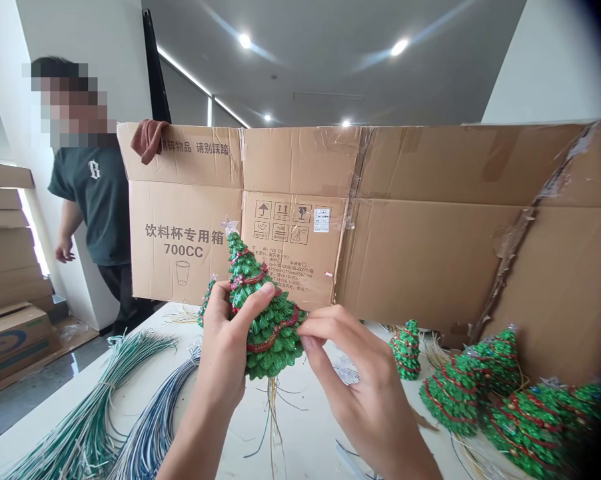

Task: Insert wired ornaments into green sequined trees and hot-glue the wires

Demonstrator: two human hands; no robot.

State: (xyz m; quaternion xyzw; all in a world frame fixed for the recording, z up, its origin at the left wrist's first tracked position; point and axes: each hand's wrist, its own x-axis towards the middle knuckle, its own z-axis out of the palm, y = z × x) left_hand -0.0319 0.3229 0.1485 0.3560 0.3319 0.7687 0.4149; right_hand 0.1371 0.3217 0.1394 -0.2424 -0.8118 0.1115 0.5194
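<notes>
The left hand (225, 353) and right hand (365, 393) hold a miniature Christmas tree (269, 320) above the counter (293, 443). Wire bundles (90, 407) lie to the left, more miniature trees (500, 400) to the right, an upright flattened carton (300, 220) behind, and a person (93, 193) stands beyond its left end.

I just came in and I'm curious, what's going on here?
A person holds a small glittery green Christmas tree with a red garland in both hands: the left hand grips its side, and the right hand touches its lower edge. Loose wires hang beneath it. More trees sit on the white table near wire bundles. Another person stands behind a cardboard carton.
</notes>
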